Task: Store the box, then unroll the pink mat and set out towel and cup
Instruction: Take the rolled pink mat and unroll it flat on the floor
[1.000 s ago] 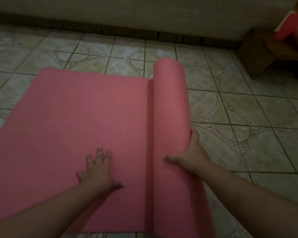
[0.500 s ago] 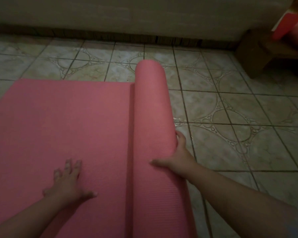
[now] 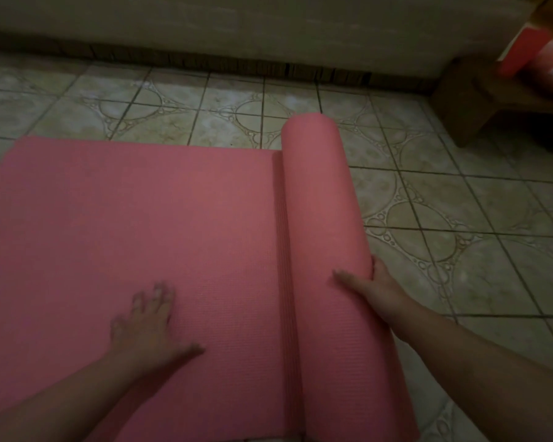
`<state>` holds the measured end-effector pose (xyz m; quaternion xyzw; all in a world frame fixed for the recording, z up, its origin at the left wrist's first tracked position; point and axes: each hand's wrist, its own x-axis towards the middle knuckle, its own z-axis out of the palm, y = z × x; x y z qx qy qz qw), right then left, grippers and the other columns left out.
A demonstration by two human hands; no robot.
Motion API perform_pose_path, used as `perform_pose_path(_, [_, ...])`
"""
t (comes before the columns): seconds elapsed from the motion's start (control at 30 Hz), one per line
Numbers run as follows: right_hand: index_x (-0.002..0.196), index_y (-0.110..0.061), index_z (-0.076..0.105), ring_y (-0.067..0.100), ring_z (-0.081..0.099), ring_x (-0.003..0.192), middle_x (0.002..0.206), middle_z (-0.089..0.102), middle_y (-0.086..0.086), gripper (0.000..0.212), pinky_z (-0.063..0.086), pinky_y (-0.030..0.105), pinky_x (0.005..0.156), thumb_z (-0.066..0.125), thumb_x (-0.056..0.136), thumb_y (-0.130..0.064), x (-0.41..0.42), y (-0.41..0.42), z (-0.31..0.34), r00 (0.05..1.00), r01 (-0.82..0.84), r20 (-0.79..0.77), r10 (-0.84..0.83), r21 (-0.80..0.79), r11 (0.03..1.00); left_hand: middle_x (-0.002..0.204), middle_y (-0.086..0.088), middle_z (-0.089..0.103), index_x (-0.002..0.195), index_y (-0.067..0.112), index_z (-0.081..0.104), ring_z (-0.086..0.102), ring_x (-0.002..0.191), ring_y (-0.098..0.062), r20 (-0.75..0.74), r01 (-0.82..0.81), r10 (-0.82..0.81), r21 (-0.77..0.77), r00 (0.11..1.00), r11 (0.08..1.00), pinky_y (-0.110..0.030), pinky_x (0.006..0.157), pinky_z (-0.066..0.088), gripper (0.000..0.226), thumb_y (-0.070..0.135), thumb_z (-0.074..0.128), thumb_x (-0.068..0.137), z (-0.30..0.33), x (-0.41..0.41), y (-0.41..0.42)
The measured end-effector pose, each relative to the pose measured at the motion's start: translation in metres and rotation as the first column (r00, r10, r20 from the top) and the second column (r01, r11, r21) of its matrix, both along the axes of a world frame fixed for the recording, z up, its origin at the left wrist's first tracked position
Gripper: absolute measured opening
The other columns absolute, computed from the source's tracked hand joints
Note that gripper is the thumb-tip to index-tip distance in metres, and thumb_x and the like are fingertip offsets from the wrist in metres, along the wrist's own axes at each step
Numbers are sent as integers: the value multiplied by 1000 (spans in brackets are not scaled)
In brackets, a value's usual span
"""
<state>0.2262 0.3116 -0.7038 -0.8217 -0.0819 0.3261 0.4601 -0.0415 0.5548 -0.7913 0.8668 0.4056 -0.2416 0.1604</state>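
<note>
The pink mat (image 3: 141, 234) lay partly unrolled on the tiled floor (image 3: 460, 250). Its flat portion extended to the person's left, and the remaining roll (image 3: 326, 218) stood along the right edge of that flat portion, running away from the person toward the wall (image 3: 268, 23).

The left hand (image 3: 147, 323) rested palm down on the flat portion near its closer edge, fingers spread and holding nothing; its outline was blurred. The right hand (image 3: 374, 288) was placed against the near part of the roll. Its thumb lay across the top of the roll, and its fingers curved around the roll's right side, where they passed out of sight. The grip was a loose cupping rather than a closed fist.

A low wooden stand (image 3: 479, 103) occupied the far right corner, well apart from the mat. A red and pink object (image 3: 533, 52) rested on it, partly cut off by the frame edge; whether this was the box could not be determined. A dark skirting strip (image 3: 205, 62) ran along the base of the wall. Lighting was dim throughout.
</note>
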Motion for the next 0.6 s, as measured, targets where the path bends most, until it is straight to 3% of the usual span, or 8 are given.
perform_pose_path(0.17, [138, -17, 32, 12, 60, 99, 120, 58, 0, 108, 50, 31, 85, 91, 51, -39, 3, 0, -5, 999, -38, -2, 38, -82, 996, 141, 2, -43, 134, 23, -35, -19, 144, -29, -52, 107, -106, 4, 993, 994, -62, 112, 11, 134, 94, 42, 51, -5, 8, -5])
perform_pose_path(0.4, [133, -19, 37, 16, 62, 102, 118, 61, 0, 105, 51, 41, 94, 93, 46, -39, -4, 7, -9, 999, -29, 24, 31, -76, 997, 154, -1, -32, 145, 28, -23, -14, 146, -28, -90, 109, -106, 27, 990, 994, -59, 112, 20, 131, 88, 51, 55, 5, 1, 6])
perform_pose_path(0.6, [126, -24, 37, 4, 60, 95, 111, 60, -8, 98, 49, 24, 79, 92, 47, -41, -26, 30, -21, 996, -75, 40, 76, -18, 997, 155, -2, -30, 145, 27, -22, -8, 146, -29, -131, 90, -82, 60, 988, 994, -57, 111, 27, 132, 87, 54, 55, 8, -25, 36])
